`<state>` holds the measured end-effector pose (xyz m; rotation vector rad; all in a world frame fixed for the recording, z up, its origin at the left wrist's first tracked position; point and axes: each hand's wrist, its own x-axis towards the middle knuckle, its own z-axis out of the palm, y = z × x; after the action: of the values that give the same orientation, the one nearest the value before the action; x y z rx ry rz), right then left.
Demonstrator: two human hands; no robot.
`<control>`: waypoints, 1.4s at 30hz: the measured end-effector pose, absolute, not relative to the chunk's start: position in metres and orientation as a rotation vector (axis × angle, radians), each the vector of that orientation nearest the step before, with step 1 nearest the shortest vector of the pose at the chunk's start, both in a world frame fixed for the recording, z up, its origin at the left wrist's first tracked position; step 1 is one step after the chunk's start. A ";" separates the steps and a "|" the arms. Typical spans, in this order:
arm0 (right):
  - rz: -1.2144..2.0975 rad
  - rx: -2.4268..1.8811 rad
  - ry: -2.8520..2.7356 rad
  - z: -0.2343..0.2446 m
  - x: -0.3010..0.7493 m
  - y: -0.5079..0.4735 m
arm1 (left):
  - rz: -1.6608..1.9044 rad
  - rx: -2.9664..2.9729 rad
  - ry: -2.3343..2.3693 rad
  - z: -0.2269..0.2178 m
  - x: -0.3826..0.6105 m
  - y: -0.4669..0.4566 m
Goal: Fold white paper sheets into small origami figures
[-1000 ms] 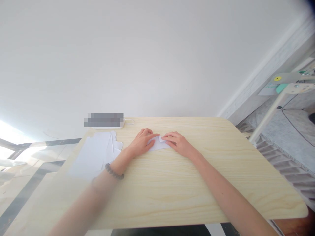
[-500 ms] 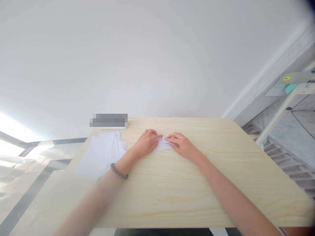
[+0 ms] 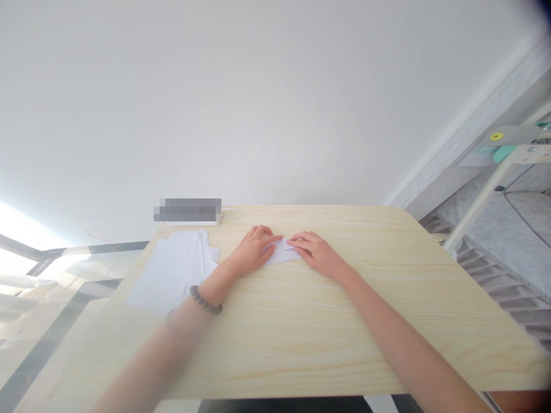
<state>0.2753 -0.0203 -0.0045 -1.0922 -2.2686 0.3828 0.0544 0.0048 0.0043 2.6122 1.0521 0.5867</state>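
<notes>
A small white piece of paper (image 3: 282, 256) lies on the table between my hands, with a folded flap at its upper right. My left hand (image 3: 253, 250) holds the paper's left side down, index finger stretched along the top edge and thumb resting lower; its other fingers are curled. A dark beaded bracelet (image 3: 205, 300) circles that wrist. From the right, my right hand (image 3: 316, 252) pinches the flap between thumb and fingers. Parts of the paper are hidden beneath both hands.
Several white paper sheets (image 3: 167, 269) lie loosely stacked at the left of the wooden table (image 3: 279, 344). A blurred-out box-like object (image 3: 189, 211) with a white cable stands at the back left, near the wall (image 3: 275, 103). A white metal frame (image 3: 482, 201) rises beyond the right edge.
The view has shifted slightly, so everything sits a little further left. Both hands keep nearly the same place on the paper.
</notes>
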 end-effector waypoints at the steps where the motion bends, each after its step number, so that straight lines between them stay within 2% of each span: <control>1: 0.385 -1.092 -2.269 -0.004 0.275 -0.020 | 0.587 2.612 1.053 0.005 0.054 0.005; 24: 0.424 -1.103 -2.245 -0.005 0.273 -0.022 | 0.511 2.701 1.083 0.011 0.057 0.001; 42: 0.331 -1.055 -2.333 -0.002 0.267 -0.027 | 0.651 2.530 1.167 0.007 0.059 0.006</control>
<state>0.2675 -0.0275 -0.0019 -1.0551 -2.3333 0.3310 0.0591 0.0059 0.0065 2.5302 1.1668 0.6515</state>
